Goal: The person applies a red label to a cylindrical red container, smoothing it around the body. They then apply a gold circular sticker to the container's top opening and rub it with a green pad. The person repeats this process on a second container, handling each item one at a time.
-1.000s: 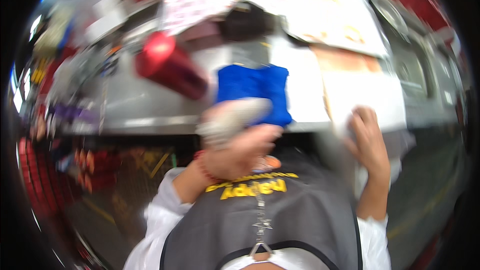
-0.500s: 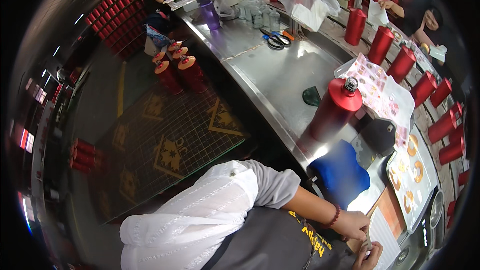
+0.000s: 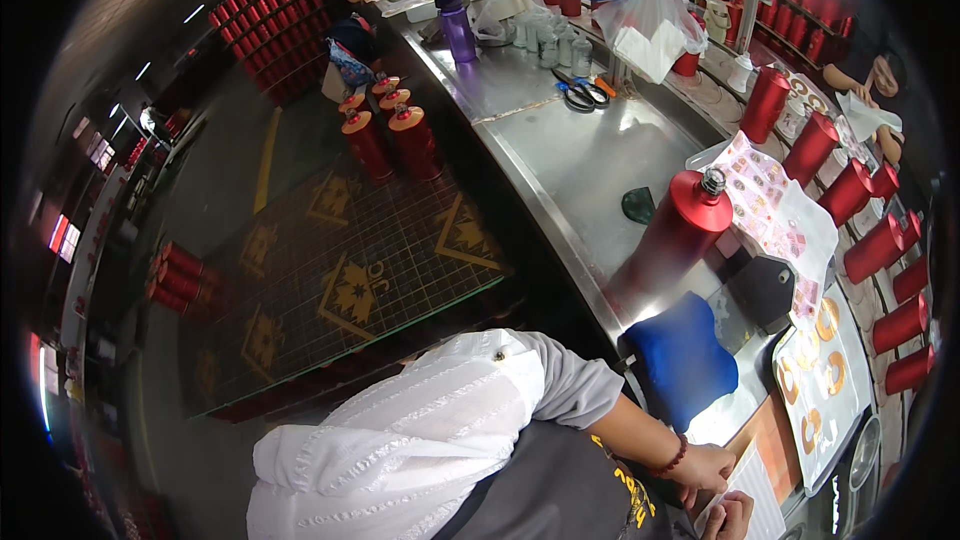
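My left hand [image 3: 703, 470], with a dark red bead bracelet at the wrist, is closed at the lower right, its fingertips pointing down. Just below it, my right hand [image 3: 730, 515] has its fingers curled in. Between the two hands is a small pale flat piece [image 3: 708, 510], mostly hidden by the fingers; its kind is not clear. Beneath and beside the hands lies a white striped sheet [image 3: 762, 492] on an orange-brown board [image 3: 779, 437]. A blue cushion-like object [image 3: 683, 352] lies beyond my left wrist. Behind that stands a large red bottle [image 3: 680, 225] with a clear stopper.
A tray [image 3: 858, 395] holds a sheet with golden curved pieces. Patterned pink sheets [image 3: 762, 185] lie behind it. Scissors [image 3: 582, 97] and a purple bottle [image 3: 456, 28] rest on the metal table [image 3: 560, 155]. Red bottles [image 3: 873, 248] line the conveyor at right, with co-workers beyond.
The view has shifted, so the surroundings sit differently in the picture. My hands stay close together over the striped sheet, with the fingers slightly repositioned. A co-worker across the conveyor has moved their hands.
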Available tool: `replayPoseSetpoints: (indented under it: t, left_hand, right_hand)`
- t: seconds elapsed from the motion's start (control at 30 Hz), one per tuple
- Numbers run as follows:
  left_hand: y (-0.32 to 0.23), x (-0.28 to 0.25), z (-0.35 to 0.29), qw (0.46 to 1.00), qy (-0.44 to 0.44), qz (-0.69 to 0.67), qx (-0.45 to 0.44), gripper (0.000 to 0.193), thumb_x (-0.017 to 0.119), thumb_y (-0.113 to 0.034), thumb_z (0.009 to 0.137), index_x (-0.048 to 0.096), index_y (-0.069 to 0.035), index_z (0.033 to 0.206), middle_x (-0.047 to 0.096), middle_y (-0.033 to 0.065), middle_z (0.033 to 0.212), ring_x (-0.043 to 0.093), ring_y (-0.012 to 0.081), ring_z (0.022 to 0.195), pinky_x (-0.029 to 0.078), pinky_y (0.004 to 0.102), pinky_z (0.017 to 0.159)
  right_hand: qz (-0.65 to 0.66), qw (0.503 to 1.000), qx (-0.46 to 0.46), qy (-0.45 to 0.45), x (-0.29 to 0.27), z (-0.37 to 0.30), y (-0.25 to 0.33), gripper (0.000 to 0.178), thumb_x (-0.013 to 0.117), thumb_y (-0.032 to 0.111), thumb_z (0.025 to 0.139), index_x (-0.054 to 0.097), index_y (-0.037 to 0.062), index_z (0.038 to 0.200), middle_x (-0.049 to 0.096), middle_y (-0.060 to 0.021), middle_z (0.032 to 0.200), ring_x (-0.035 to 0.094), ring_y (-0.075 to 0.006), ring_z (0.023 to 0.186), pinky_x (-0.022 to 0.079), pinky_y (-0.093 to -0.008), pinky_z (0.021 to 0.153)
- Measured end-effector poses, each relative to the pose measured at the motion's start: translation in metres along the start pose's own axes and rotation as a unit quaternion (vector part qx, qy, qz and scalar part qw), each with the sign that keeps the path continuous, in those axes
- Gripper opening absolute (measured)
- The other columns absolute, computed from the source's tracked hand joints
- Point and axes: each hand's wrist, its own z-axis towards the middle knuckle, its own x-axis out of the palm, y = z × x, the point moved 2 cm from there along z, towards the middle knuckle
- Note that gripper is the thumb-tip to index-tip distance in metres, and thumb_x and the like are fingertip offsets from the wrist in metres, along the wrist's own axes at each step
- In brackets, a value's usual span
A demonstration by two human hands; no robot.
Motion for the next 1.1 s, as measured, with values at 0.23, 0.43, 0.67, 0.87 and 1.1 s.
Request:
replayPoseSetpoints:
  t: [0.23,0.43,0.67,0.87,1.1]
  left_hand:
    - [0.0,0.004,0.006,1.0,0.028,0.006,0.013,0.021,0.045,-0.015,0.098,0.049,0.002,0.108,0.067,0.0165,0.078,0.07,0.0218,0.057,0.054,0.0306,0.042]
    - [-0.003,0.01,-0.001,0.998,0.042,0.027,0.03,0.021,0.042,-0.015,0.099,0.053,0.0,0.108,0.068,0.016,0.078,0.069,0.0203,0.055,0.055,0.0291,0.044]
    - [0.003,0.001,-0.009,0.998,0.049,-0.006,0.03,0.032,0.045,-0.031,0.104,0.047,-0.007,0.125,0.064,0.0105,0.093,0.069,0.0164,0.065,0.055,0.0279,0.053]
    - [-0.018,-0.004,-0.025,0.998,0.063,0.013,-0.013,0.037,0.05,-0.03,0.105,0.048,-0.004,0.132,0.067,0.0109,0.105,0.069,0.0126,0.081,0.053,0.0205,0.063]
    - [-0.023,0.007,-0.021,0.995,0.094,0.007,-0.037,0.038,0.055,-0.03,0.104,0.05,-0.003,0.13,0.067,0.0097,0.108,0.069,0.0124,0.085,0.052,0.0212,0.068]
  right_hand:
    - [-0.017,0.998,0.057,0.029,-0.004,0.012,0.003,0.02,0.064,0.019,0.097,0.063,-0.001,0.095,0.06,-0.0169,0.093,0.056,-0.0302,0.085,0.046,-0.0391,0.077]
    - [-0.003,0.996,0.068,0.05,-0.008,0.01,0.002,0.022,0.066,0.021,0.096,0.064,-0.0003,0.093,0.06,-0.0149,0.089,0.055,-0.0267,0.083,0.045,-0.0384,0.074]
    - [0.036,0.993,0.089,0.067,-0.004,0.018,-0.029,0.016,0.068,0.01,0.081,0.057,-0.0002,0.084,0.056,-0.0153,0.081,0.054,-0.0328,0.079,0.045,-0.0412,0.076]
    - [0.045,0.998,0.027,0.033,-0.011,0.009,-0.031,0.026,0.075,0.025,0.086,0.064,0.0015,0.088,0.059,-0.0108,0.09,0.059,-0.0252,0.082,0.047,-0.0339,0.073]
    - [0.116,0.986,0.112,0.035,-0.014,-0.013,-0.036,0.042,0.08,0.04,0.082,0.061,0.0023,0.084,0.055,-0.0047,0.098,0.055,-0.0173,0.09,0.046,-0.0306,0.079]
